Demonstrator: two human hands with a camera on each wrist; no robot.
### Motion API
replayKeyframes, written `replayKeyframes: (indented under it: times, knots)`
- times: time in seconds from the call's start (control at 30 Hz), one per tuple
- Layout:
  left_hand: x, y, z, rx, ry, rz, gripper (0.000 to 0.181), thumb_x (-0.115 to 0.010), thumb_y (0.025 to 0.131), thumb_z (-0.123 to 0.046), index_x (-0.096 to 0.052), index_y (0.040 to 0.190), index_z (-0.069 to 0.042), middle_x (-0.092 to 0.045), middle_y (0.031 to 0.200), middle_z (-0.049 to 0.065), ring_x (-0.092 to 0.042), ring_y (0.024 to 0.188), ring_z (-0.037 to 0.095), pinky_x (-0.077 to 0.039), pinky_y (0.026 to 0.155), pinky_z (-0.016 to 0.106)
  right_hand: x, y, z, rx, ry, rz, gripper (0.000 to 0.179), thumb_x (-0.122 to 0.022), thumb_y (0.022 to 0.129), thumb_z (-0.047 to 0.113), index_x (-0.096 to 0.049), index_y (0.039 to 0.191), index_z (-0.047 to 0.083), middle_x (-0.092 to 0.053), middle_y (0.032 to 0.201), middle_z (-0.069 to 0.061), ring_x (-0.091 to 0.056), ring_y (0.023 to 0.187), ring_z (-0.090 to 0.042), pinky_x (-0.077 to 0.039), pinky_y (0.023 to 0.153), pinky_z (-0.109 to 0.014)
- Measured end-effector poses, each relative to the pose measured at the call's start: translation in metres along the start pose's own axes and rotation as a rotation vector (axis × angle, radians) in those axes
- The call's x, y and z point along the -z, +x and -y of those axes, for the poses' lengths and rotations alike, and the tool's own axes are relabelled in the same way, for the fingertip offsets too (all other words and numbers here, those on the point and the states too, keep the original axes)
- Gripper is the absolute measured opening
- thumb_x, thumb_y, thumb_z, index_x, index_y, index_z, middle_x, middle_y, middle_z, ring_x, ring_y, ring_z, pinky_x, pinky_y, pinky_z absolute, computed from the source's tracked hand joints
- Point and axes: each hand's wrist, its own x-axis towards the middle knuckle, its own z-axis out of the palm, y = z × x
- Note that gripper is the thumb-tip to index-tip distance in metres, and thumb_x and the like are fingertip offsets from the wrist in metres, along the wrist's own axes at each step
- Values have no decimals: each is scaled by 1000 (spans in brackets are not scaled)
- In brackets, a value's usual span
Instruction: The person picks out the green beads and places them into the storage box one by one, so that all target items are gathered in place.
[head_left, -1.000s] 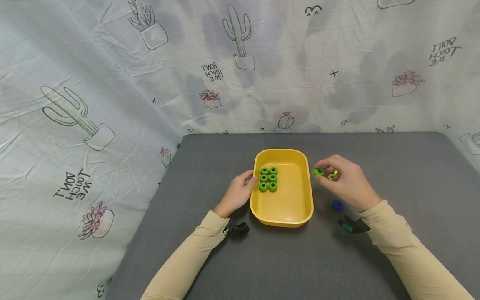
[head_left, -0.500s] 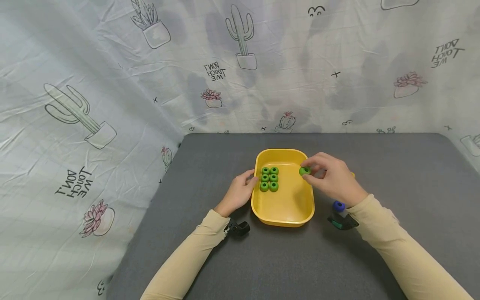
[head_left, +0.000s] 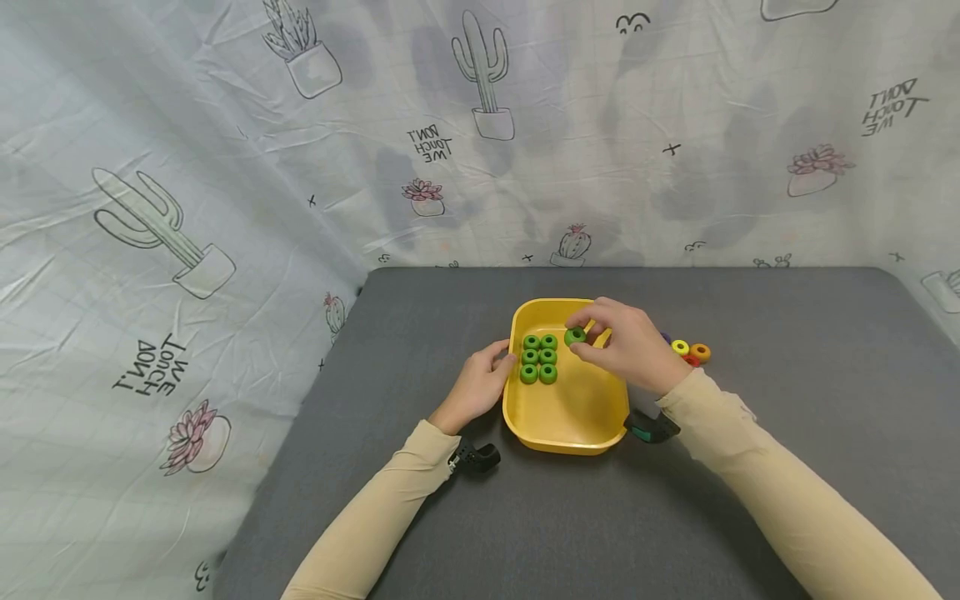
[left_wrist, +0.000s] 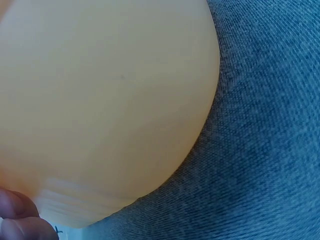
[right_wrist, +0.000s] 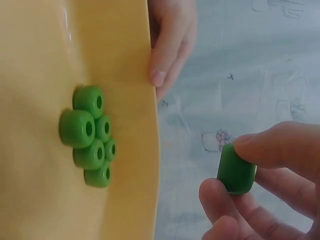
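Observation:
A yellow tray [head_left: 558, 421] stands on the dark table, with two columns of green beads [head_left: 547, 357] along its left side. My right hand [head_left: 630, 343] reaches over the tray's right rim and pinches another green bead [head_left: 575, 336] between thumb and fingers. In the right wrist view this held bead [right_wrist: 236, 171] hangs clear of the beads in the tray. At the tray's left edge my left hand [head_left: 476, 381] touches the outside of the wall. Its fingertips [left_wrist: 25, 227] show in the left wrist view, low against that wall.
Right of the tray lie loose beads: a yellow one [head_left: 680, 347], an orange one [head_left: 701, 352], a red one [head_left: 692, 361] and a purple one [head_left: 666, 337], partly hidden. A patterned cloth [head_left: 570, 142] hangs behind and left of the table.
My right hand has carried the green bead leftward from beside the tray to over its inside. The loose beads have come into view, and the blue bead is now hidden. My left hand has stayed put.

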Motion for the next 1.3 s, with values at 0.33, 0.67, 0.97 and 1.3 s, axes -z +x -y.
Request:
replayKeyframes:
  times: [0.33, 0.67, 0.97, 1.3]
  knots:
    - [0, -1, 0, 15, -6, 4, 50, -46, 113, -25, -43, 156, 1, -74, 95, 17, -66, 74, 13, -52, 66, 25, -21, 22, 4, -44, 18, 80, 28, -81, 91, 10, -74, 118, 5, -73, 116, -9, -69, 88, -24, -57, 82, -44]
    - [-1, 0, 1, 2, -28, 8, 47, -46, 113, -22, -45, 155, 0, -69, 83, 17, -57, 61, 12, -46, 60, 26, -43, 34, 6, -54, 5, 238, 23, -79, 89, 6, -73, 111, 6, -72, 105, -8, -68, 83, -19, -57, 82, -39]
    - [0, 0, -1, 1, -26, 9, 48, -45, 113, -23, -45, 155, 0, -66, 78, 14, -54, 57, 11, -44, 58, 24, -59, 40, 5, -37, -78, 358, 21, -83, 85, 5, -74, 104, 7, -72, 99, -5, -64, 79, -14, -58, 80, -33]
    - [1, 0, -1, -15, -22, 5, 46, -46, 113, -23, -48, 153, 0, -60, 71, 4, -52, 57, 11, -43, 57, 23, -72, 44, 10, 11, -140, 440, 17, -85, 82, 7, -75, 95, 9, -72, 90, 0, -60, 81, -14, -54, 82, -33]
